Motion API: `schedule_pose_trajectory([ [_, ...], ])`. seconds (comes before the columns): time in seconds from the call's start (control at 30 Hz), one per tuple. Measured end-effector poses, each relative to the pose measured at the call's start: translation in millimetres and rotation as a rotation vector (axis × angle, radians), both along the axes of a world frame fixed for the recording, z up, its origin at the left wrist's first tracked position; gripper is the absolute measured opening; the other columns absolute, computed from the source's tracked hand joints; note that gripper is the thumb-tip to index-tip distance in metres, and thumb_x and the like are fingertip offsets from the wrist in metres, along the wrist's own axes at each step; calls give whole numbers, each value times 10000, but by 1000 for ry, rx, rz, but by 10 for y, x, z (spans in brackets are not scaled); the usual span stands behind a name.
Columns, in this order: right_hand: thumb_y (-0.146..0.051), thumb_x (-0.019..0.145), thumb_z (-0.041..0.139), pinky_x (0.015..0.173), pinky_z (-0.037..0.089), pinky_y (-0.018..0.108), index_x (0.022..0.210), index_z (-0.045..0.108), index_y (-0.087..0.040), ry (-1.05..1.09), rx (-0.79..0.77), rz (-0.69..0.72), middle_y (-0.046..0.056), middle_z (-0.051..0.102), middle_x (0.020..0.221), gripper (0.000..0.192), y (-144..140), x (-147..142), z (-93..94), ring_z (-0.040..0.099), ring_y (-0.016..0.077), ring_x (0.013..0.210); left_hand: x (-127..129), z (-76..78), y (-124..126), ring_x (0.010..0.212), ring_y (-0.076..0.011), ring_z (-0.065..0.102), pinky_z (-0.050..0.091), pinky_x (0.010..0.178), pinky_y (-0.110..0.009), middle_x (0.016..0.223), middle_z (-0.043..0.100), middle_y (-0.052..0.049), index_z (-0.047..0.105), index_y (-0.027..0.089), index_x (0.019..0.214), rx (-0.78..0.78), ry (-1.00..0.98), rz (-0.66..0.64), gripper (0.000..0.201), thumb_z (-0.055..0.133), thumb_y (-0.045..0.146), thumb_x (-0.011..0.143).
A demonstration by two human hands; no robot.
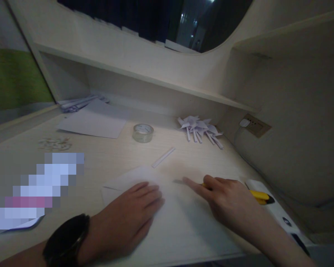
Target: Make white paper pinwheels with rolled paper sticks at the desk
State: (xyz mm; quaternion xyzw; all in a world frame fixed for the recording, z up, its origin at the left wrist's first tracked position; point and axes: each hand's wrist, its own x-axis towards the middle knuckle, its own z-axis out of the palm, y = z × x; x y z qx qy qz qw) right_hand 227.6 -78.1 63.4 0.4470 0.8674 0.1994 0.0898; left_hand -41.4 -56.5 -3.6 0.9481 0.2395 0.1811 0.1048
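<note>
My left hand (130, 217), with a dark watch (68, 237) on its wrist, lies flat on a white sheet of paper (136, 176) near the desk's front. A folded flap of that sheet shows beyond the fingers. To its right, my right hand (225, 193) is closed around a yellow utility knife (257, 194). Its index finger stretches along the knife towards the blade (178, 181), which points left over the desk, close to the paper. Whether the blade touches anything, I cannot tell. A narrow white paper strip (163, 157) lies just beyond both hands.
Clear tape (143, 133) sits mid-desk. Paper pinwheels (199, 128) lie at the back right, paper sheets (96, 118) at the back left. Small pale bits (55, 144) are scattered left, above a pixelated object (39, 189). A power strip (275, 207) and wall socket (256, 125) are right.
</note>
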Motion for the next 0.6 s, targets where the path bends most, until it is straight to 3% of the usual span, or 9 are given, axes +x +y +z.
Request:
schedule_pose_trajectory([
  [0.23,-64,785,492,464,257,256,1379,405,-318,-16,38,-8,0,604,741,653,3,-25,87,513,108,514,-61,100,-87,1158,-253,501,346,1005,-436,1191,627,-66,511,234,1277,-14,-82,-35,396,439,179,891],
  [0.6,-91,840,463,499,283,255,1415,316,-379,65,-43,18,-13,583,731,659,169,-120,-105,535,119,535,-164,235,-231,1014,-205,593,433,931,-356,1063,678,-41,580,246,1170,-54,-86,-27,307,422,202,911],
])
